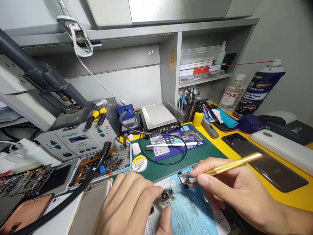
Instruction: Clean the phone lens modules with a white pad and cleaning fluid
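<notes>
My left hand (133,202) is closed with thumb and index finger around a small dual-lens camera module (167,194), which has a short orange flex tab. My right hand (220,182) grips a slim gold-handled tool (232,164), held like a pen; its working tip is hard to make out. Beside that tip and the right fingertips is a small dark part with round lenses (183,176), resting near the far edge of a light-blue printed sheet (190,209). Both hands are low over this sheet, a short gap apart.
A green mat (156,173) lies beneath. Behind stand a rework station (80,140), a black cable loop, a white brush (176,144) and a heating plate (158,117). Open parts box (117,160) and phones are left; a dark phone (266,163), bottles and spray can (259,88) are right.
</notes>
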The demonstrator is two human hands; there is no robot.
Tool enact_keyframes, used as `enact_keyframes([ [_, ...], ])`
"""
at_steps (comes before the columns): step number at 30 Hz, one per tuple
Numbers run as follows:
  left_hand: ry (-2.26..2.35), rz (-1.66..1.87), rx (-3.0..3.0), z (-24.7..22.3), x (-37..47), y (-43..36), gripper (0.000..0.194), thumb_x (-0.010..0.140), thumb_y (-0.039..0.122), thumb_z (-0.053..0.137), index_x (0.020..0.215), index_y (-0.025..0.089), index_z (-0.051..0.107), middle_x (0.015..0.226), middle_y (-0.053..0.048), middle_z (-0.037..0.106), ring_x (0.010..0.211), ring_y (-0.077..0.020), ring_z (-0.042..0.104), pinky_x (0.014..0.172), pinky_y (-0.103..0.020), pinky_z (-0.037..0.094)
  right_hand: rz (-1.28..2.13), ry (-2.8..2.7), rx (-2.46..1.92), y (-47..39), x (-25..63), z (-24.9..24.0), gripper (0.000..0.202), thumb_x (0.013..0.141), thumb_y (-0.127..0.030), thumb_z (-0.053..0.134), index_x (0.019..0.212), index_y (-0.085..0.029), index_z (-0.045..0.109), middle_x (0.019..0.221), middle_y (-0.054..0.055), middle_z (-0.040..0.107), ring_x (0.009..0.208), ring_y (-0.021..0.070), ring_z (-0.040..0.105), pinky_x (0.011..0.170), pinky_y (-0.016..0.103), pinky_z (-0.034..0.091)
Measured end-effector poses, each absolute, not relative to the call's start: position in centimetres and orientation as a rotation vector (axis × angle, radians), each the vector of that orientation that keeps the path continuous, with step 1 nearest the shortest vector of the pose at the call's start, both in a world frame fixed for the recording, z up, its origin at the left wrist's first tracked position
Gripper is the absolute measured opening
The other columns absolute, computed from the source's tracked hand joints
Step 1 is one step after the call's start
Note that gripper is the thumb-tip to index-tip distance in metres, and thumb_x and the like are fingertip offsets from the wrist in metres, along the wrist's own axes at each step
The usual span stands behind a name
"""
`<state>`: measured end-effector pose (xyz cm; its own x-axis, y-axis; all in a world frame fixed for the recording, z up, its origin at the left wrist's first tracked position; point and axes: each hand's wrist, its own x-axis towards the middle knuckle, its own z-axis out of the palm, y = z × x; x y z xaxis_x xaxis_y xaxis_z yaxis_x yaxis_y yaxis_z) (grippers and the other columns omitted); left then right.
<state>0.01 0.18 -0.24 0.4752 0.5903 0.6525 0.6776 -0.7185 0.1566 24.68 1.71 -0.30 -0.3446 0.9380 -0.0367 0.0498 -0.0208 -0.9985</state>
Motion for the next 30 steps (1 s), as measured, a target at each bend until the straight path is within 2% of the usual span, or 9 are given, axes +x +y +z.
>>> enact_keyframes([
  [5,-1.074,-1.004,-2.578,-0.2,0.0,0.2,0.026,0.074,0.010,0.074,0.097,0.017,0.066,0.080,-0.004,0.068,0.074,-0.0224,0.057,0.068,-0.038,0.042,1.531,-1.481,-1.036,1.5,24.5,-0.6,0.025,0.095,-0.045,0.064,0.097,-0.020,0.064,0.063,-0.006,0.051,0.049,0.0067,0.052,0.046,0.016,0.043],
  [19,-1.033,-0.926,-2.556,-0.6,-0.1,0.1,0.020,0.075,0.010,0.070,0.093,0.017,0.065,0.077,-0.004,0.068,0.073,-0.0241,0.058,0.071,-0.041,0.042,1.560,-1.606,-1.011,1.4,24.2,-1.3,0.021,0.096,-0.040,0.063,0.099,-0.020,0.065,0.092,0.004,0.061,0.057,0.0092,0.054,0.051,0.021,0.049],
  [23,-1.075,-0.943,-2.607,-0.7,0.0,0.0,0.020,0.076,0.011,0.070,0.093,0.018,0.065,0.077,-0.004,0.065,0.071,-0.0241,0.055,0.066,-0.040,0.039,1.586,-1.581,-1.016,1.4,24.2,-1.0,0.023,0.095,-0.042,0.064,0.098,-0.019,0.064,0.085,0.001,0.059,0.056,0.0082,0.054,0.050,0.020,0.046],
  [27,-1.200,-1.139,-2.680,-1.0,0.1,-0.1,0.016,0.079,0.009,0.064,0.092,0.020,0.063,0.077,-0.002,0.062,0.071,-0.0217,0.051,0.066,-0.038,0.036,1.650,-1.507,-1.017,1.5,24.1,-0.5,0.026,0.094,-0.044,0.066,0.095,-0.019,0.062,0.071,-0.004,0.053,0.051,0.0062,0.053,0.048,0.017,0.044],
  [30,-1.235,-1.196,-2.701,-1.0,-0.1,0.0,0.017,0.078,0.008,0.066,0.089,0.020,0.063,0.076,-0.001,0.060,0.070,-0.0197,0.051,0.064,-0.035,0.035,1.653,-1.485,-1.015,1.4,24.0,-0.5,0.026,0.094,-0.044,0.066,0.096,-0.019,0.062,0.069,-0.006,0.053,0.050,0.0054,0.054,0.048,0.015,0.044],
])
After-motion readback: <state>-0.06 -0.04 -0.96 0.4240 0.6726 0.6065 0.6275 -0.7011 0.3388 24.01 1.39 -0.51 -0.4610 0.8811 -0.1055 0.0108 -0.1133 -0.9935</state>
